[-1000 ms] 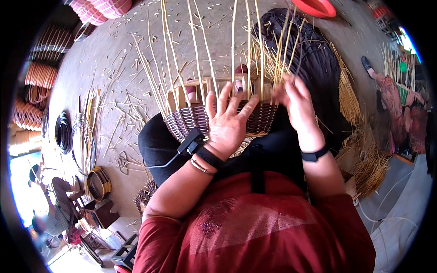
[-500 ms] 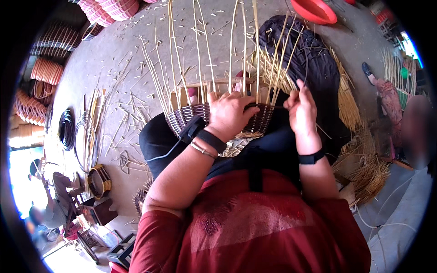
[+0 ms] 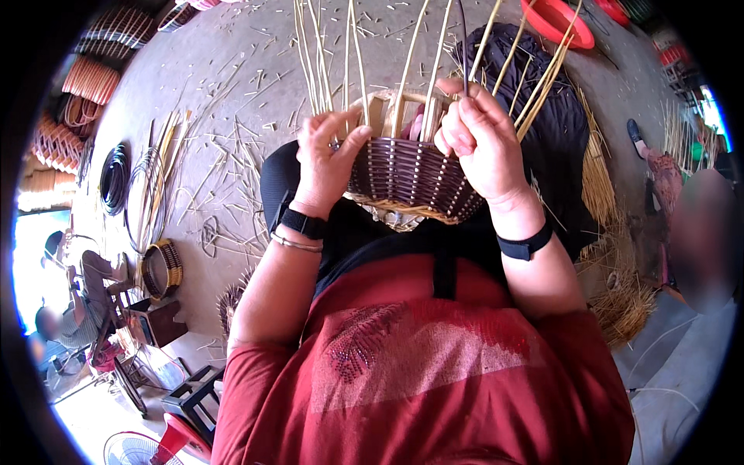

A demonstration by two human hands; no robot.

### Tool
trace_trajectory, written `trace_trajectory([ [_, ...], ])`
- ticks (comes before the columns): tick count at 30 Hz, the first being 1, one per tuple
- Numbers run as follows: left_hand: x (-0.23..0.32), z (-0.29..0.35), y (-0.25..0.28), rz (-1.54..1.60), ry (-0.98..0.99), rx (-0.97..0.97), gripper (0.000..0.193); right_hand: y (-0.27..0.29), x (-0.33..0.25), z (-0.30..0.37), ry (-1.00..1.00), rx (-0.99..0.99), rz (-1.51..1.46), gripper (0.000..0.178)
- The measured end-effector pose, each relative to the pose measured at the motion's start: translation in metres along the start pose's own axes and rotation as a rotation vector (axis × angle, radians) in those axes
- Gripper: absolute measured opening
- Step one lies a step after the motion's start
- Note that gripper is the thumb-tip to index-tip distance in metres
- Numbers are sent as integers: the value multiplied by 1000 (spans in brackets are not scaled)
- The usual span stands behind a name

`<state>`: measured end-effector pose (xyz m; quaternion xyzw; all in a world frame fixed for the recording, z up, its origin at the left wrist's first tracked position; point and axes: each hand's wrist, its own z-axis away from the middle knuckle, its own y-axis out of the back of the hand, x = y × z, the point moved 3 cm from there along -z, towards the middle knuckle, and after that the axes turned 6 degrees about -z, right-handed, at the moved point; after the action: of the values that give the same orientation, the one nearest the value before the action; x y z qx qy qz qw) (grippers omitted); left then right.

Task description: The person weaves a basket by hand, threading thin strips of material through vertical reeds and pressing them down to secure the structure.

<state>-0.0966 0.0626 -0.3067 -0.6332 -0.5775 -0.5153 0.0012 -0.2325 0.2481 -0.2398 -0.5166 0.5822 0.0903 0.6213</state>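
Observation:
A half-woven basket (image 3: 411, 174) with dark brown weave and a pale base edge rests on my lap. Tall pale stakes (image 3: 362, 70) rise from its rim. My left hand (image 3: 325, 159) is at the basket's left end, its fingers curled round the rim and the stakes there; the fingertips are partly hidden. Over the right part of the rim, my right hand (image 3: 482, 143) pinches a dark weaving strand (image 3: 464, 46) that runs upward between thumb and forefinger. Behind the rim, a light wooden piece (image 3: 380, 108) shows inside the stakes.
Dark cloth (image 3: 562, 132) covers a straw bundle (image 3: 597, 174) at right. A red basin (image 3: 558, 22) stands beyond it. Coiled dark strands (image 3: 114, 178) and a small round basket (image 3: 162, 269) lie left, among scattered offcuts. Other people sit at both sides.
The basket has turned on my lap. My left hand has moved left along the rim to its end. My right hand has risen leftward with the dark strand, which now points up.

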Motion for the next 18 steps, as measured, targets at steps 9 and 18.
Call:
trace_trajectory([
  [9, 43, -16, -13, 156, -172, -191, 29, 10, -5, 18, 19, 77, -110, 32],
  [18, 88, 39, -19, -176, -262, -103, 48, 19, -30, -1, 28, 152, 401, 27],
])
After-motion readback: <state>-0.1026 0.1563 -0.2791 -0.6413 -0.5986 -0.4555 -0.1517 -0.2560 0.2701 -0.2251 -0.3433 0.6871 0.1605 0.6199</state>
